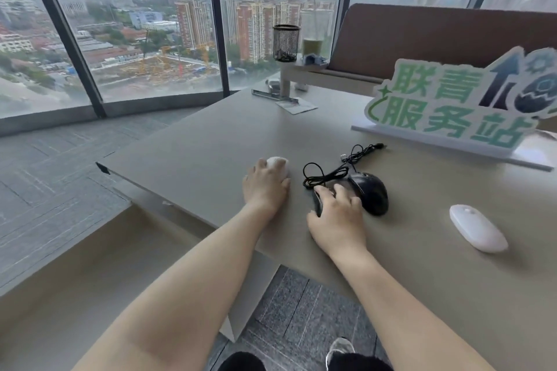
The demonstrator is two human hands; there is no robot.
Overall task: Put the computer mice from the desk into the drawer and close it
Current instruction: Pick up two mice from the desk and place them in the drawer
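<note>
My left hand lies over a white mouse on the beige desk, fingers curled around it. My right hand closes on a small black mouse, mostly hidden under the fingers. Just right of it sits a larger black wired mouse with its cable coiled behind. A flat white mouse rests alone further right. No drawer shows in this view.
A green and white sign stands at the back right. A mesh pen cup and a green drink sit on a raised shelf. A card lies near the shelf post. The desk's edge runs diagonally at my left.
</note>
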